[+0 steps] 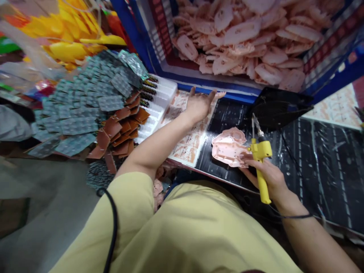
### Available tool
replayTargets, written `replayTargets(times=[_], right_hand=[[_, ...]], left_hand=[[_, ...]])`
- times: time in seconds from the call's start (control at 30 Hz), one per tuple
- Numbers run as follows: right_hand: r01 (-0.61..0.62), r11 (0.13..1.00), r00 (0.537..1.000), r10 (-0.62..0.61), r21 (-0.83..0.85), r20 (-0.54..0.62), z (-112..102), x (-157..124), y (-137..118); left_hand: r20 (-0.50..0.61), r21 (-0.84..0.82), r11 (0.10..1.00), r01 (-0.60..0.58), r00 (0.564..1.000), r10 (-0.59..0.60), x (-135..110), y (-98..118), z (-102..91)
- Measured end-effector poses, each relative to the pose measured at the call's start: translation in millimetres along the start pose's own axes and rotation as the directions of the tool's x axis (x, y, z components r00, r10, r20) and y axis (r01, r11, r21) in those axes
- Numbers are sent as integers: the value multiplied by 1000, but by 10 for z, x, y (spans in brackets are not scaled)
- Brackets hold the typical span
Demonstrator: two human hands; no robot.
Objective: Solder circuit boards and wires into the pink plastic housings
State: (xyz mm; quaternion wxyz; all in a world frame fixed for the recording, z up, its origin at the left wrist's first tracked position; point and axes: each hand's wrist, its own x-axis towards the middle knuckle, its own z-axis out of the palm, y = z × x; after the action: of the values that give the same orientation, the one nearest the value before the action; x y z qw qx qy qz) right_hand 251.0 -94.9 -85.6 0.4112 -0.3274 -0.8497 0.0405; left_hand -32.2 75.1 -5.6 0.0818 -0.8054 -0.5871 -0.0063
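Observation:
My left hand [198, 106] reaches forward over a patterned sheet [187, 146], its fingers spread. Beside its thumb shows a small pink piece [220, 94]; whether the thumb touches it I cannot tell. In my right hand [270, 176] is a yellow soldering gun [261, 159], its metal tip pointing away from me. Fingertips of that same hand rest at the edge of a pink plastic shell [229, 149], which lies with its hollow side up on the black work surface [209, 161].
A blue crate [256, 96] heaped with pink shells [241, 32] stands at the back. On the left are piled grey-green boards [76, 94], brown boards [122, 129], a white ribbed tray [162, 94] and yellow parts [68, 49]. A black object [280, 108] sits behind the soldering gun.

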Motion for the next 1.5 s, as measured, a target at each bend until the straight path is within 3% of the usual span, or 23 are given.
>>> replayTargets(times=[0.13,0.27,0.33,0.47,0.57,0.7,0.77,0.87,0.93,1.1,1.27,1.4,1.5], right_hand=[[-70,990,994,59,123,87,-196,1,-93],[-120,978,984,93,172,155,-403,-47,-177],[-132,976,981,104,175,161,-490,-94,-212],[-222,958,973,205,184,105,-654,-202,-274],[-280,945,957,260,171,132,-740,-254,-312],[-236,960,956,201,153,211,-672,-243,-323],[-199,966,962,160,166,224,-562,-199,-311],[-155,973,971,118,170,210,-387,-122,-287],[-142,975,975,108,171,196,-300,-95,-277],[-108,985,985,88,135,151,-160,-167,-291],[-65,998,991,62,25,116,-119,-256,-340],[-43,997,996,47,-62,77,-160,-253,-349],[-49,996,993,57,-80,102,-122,-218,-349]], left_hand=[[124,-13,984,-176,976,177,-400,381,-77],[80,-111,958,-265,958,274,-609,534,-77],[131,-189,946,-264,948,291,-694,598,-84],[313,-288,907,-307,865,392,-807,631,-81],[256,-337,859,-386,840,478,-748,537,-40],[136,-347,799,-491,817,561,-579,456,66],[71,-320,803,-502,833,548,-549,482,102],[-13,-245,887,-392,916,401,-630,542,82],[-34,-184,925,-333,943,332,-742,547,32],[86,-201,880,-430,887,453,-868,465,-10],[-44,-325,861,-392,915,400,-569,543,144],[126,-333,872,-360,899,419,-430,619,258],[119,-224,928,-297,937,329,-577,653,211]])
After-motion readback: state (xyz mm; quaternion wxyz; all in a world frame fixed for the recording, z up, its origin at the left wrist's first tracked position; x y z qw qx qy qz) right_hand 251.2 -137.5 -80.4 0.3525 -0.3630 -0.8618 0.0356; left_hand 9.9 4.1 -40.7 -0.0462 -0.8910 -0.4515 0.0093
